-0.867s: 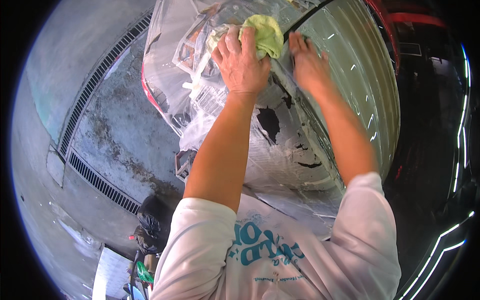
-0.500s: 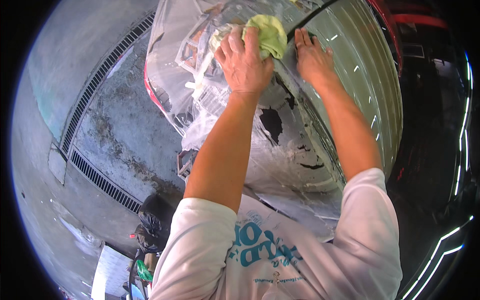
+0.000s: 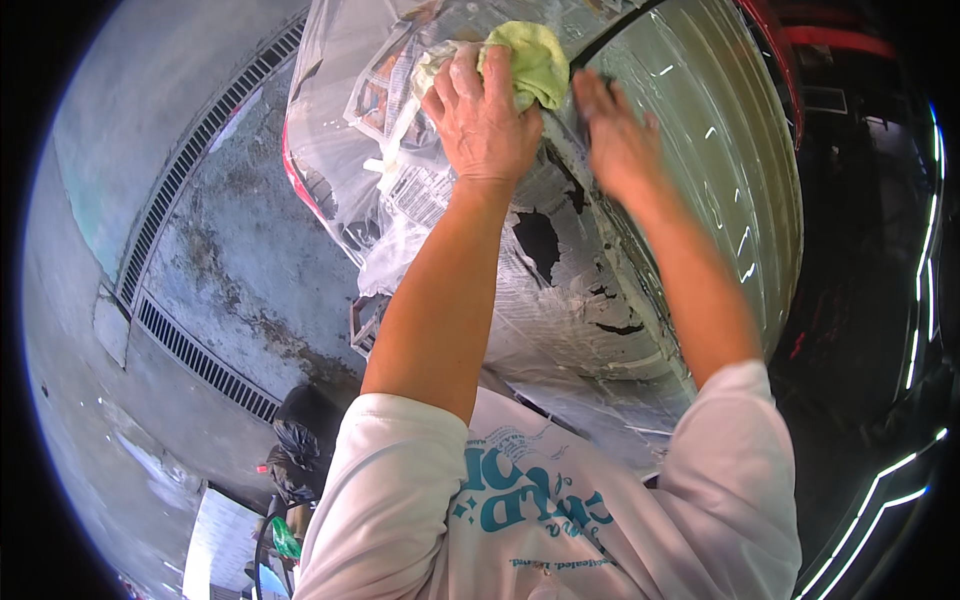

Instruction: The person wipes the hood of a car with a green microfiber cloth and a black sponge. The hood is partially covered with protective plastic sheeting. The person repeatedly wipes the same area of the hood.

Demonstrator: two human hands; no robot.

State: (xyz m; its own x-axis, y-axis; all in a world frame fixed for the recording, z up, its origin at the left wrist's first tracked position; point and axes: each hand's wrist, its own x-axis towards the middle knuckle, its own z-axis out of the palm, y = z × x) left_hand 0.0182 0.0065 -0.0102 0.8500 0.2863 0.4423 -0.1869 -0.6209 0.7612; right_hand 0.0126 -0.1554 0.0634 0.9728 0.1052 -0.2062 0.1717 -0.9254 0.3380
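My left hand (image 3: 488, 130) is closed over a yellow-green cloth (image 3: 530, 65), with whitish crumpled material beside its fingers. It rests on a vehicle part masked with clear plastic sheeting (image 3: 335, 125) and newspaper (image 3: 415, 195). To its right, my right hand (image 3: 622, 140) lies along the edge of a glossy grey-green body panel (image 3: 715, 165), beside a dark seam. Its fingers are stretched out and smeared by motion; I see nothing held, though their undersides are hidden. Nearer me, the dusty masking has a ragged dark hole (image 3: 537, 243).
A slotted floor drain (image 3: 205, 360) crosses the stained concrete floor (image 3: 255, 235) on the left. A black bag (image 3: 295, 470) stands at lower left near a white board (image 3: 215, 540). Red bodywork (image 3: 835, 40) and a dark glossy surface with light reflections (image 3: 860, 300) lie to the right.
My right hand has slid slightly left and toward me along the panel edge, and is now blurred. My left hand and the cloth have shifted slightly left in view.
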